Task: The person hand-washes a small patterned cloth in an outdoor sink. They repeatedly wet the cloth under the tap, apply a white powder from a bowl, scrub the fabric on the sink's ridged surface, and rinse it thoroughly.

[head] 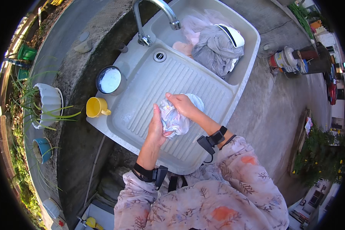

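Both hands grip a bunched, wet white cloth (175, 122) with faint coloured print, over the ribbed washboard (149, 106) of a grey laundry sink. My left hand (156, 126) holds its left side, thumb pointing up. From the right, my right hand (182, 105) presses over the top of the bundle, and a pale bluish part of the cloth sticks out behind it. Part of the cloth is hidden by my fingers. In the deeper basin (248, 37) beyond lie a grey garment (215, 46), pale pink fabric (194, 27) and a white band with a black stripe (233, 36).
A chrome faucet (158, 5) arches over the deeper basin, near the washboard's drain (159, 56). On the left ledge stand a dark pot (110, 80) of white powder or foam and a yellow mug (97, 107). Potted plants (49, 106) line the wall. A stack of buckets (287, 60) stands at right.
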`<state>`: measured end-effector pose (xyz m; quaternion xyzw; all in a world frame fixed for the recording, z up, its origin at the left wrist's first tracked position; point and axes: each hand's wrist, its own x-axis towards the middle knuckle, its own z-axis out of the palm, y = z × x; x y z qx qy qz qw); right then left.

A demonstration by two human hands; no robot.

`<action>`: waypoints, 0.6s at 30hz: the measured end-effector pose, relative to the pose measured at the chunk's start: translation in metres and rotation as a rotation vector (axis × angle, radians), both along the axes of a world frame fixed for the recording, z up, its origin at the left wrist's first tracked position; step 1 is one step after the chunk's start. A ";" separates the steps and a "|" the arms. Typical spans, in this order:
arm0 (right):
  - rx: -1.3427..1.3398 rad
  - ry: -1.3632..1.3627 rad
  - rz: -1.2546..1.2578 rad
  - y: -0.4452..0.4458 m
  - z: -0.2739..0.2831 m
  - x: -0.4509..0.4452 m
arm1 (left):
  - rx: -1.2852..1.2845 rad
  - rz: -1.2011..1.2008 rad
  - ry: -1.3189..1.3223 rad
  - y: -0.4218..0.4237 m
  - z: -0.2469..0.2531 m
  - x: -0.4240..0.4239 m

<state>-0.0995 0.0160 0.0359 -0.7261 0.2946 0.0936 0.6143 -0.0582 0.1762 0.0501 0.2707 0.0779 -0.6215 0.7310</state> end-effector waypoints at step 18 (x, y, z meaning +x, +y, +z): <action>-0.833 -0.598 0.052 0.093 0.041 -0.008 | 0.401 0.390 -0.038 -0.010 -0.022 -0.016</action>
